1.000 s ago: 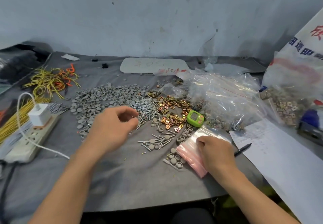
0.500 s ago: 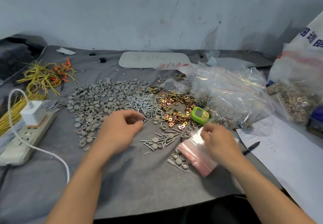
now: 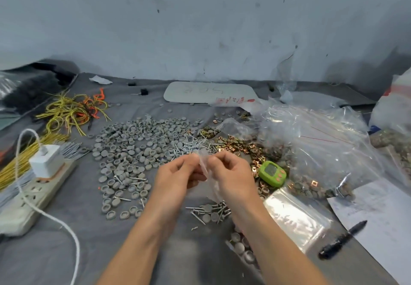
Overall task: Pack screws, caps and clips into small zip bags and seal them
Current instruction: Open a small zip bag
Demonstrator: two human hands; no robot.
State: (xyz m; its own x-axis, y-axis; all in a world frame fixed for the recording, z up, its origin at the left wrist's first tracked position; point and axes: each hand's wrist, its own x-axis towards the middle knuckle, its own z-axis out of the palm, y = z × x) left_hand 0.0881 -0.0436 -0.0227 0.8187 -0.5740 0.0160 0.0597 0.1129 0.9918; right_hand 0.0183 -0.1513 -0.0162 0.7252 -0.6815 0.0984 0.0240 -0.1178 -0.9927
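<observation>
This bag's packing looks to be at its very start. The left hand (image 3: 178, 177) and right hand (image 3: 232, 173) meet above the middle of the cloth. Each has fingers and thumb curled to pinch the top edge of one small clear zip bag (image 3: 205, 173) hanging between them. Its mouth seems about to be pulled apart, and whether anything is inside cannot be told. Most stock lies loose: grey caps (image 3: 138, 142) at ten o'clock from the hands, screws (image 3: 193, 146) at twelve, copper clips (image 3: 244, 147) at two. A stack of empty bags (image 3: 293, 216) waits at four o'clock. A large clear bag (image 3: 322, 142) at three appears to hold finished packets. Filling and sealing look not yet done.
</observation>
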